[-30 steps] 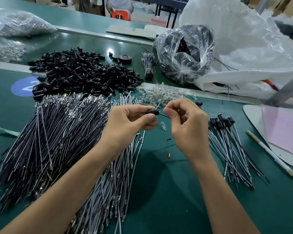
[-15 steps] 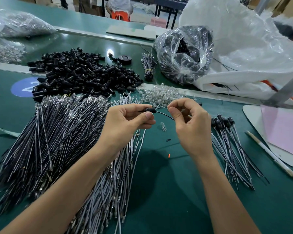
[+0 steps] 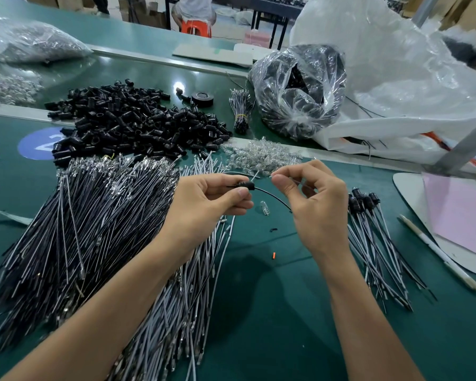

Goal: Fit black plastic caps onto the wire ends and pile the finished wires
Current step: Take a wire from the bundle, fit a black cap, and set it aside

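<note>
While a clear bag [image 3: 300, 111] held dark parts behind, two hands gripped one wire [image 3: 272, 194].
The left hand [image 3: 204, 202] pinched the cap [image 3: 245, 185] on its end, the right hand [image 3: 319, 204] pinched the wire nearby, hands apart above the counter [image 3: 272, 312], finished pile [image 3: 374, 243] at right.

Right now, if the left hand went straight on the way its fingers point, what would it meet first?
Probably the right hand, which holds the wire: the left hand, pinching the cap, points across at it; depth looks alike.
</note>
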Available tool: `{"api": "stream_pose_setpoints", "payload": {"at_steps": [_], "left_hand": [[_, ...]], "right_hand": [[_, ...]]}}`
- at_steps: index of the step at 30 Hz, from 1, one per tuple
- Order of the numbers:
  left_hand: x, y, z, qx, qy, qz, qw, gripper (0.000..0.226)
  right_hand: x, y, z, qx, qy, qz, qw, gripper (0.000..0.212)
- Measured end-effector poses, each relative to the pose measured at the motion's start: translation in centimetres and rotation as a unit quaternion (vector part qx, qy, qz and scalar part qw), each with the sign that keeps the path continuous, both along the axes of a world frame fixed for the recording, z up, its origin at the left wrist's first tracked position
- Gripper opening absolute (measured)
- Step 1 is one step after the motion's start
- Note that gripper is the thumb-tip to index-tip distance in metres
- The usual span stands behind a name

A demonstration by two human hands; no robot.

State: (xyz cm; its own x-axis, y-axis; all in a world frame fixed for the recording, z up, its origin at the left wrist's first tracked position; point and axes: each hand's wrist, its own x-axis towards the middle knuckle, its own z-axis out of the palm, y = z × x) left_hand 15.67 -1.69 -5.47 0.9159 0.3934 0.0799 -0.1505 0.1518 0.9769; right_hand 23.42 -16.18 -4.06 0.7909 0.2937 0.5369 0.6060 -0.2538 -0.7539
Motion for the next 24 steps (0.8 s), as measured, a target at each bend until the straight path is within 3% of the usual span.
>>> {"api": "stream_pose_setpoints", "payload": {"at_steps": [11, 19, 24], "left_hand": [[-0.06, -0.11, 0.10, 0.000, 0.001, -0.006, 1.000, 0.017], [-0.03, 0.03, -0.04, -0.012, -0.003, 0.003, 1.000, 0.016], [-0.01, 0.06, -0.03, -0.023, -0.004, 0.008, 1.000, 0.016]], "right_hand": [[-0.18, -0.13, -0.13, 0.011, 0.004, 0.016, 1.000, 0.008], [-0.03, -0.15, -0.25, -0.056, -0.027, 0.033, 0.998, 0.026], [0.09, -0.20, -0.36, -0.048, -0.068, 0.004, 0.997, 0.020]]}}
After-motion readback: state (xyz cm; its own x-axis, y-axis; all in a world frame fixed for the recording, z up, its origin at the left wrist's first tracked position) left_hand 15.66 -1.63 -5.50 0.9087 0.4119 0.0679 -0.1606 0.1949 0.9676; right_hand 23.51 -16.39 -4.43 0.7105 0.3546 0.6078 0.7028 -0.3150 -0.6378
